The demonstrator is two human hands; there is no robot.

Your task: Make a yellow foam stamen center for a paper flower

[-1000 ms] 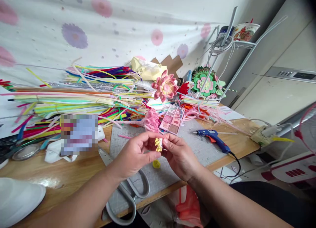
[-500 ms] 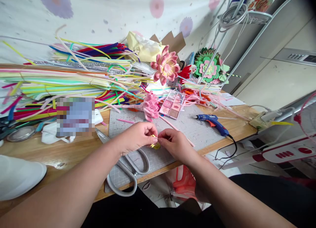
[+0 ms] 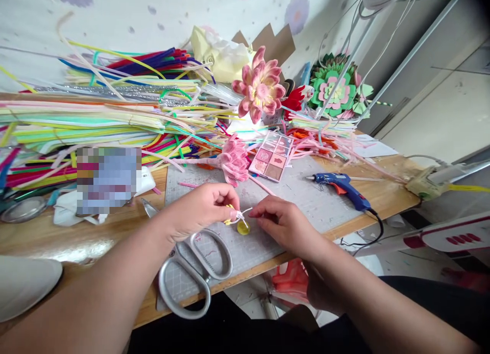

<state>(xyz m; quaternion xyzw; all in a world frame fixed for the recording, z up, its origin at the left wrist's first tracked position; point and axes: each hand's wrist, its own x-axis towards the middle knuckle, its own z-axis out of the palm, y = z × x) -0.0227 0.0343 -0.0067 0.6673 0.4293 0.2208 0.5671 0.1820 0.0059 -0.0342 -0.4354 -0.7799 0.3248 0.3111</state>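
My left hand (image 3: 209, 206) pinches a small bunch of white strands with yellow tips (image 3: 231, 218); the loose white ends fan out toward the right. At the end of one white strand (image 3: 245, 211), the thumb and forefinger of my right hand (image 3: 281, 221) are closed together. Just below the strands, a round yellow piece (image 3: 243, 227) lies on the grey cutting mat (image 3: 302, 206). Large silver-handled scissors (image 3: 210, 256) rest partly under my left wrist. A pink fuzzy flower (image 3: 234, 160) lies beyond my hands, beside a makeup palette (image 3: 271, 157).
A blue glue gun (image 3: 340, 188) lies on the mat's right side, its cable running off the table edge. Bundles of coloured pipe cleaners (image 3: 95, 121) cover the back left. A pink open flower (image 3: 261, 88) and a green flower (image 3: 337, 91) stand behind.
My right hand has drawn slightly to the right of my left, so the white strands now show between them. The view has shifted a little.
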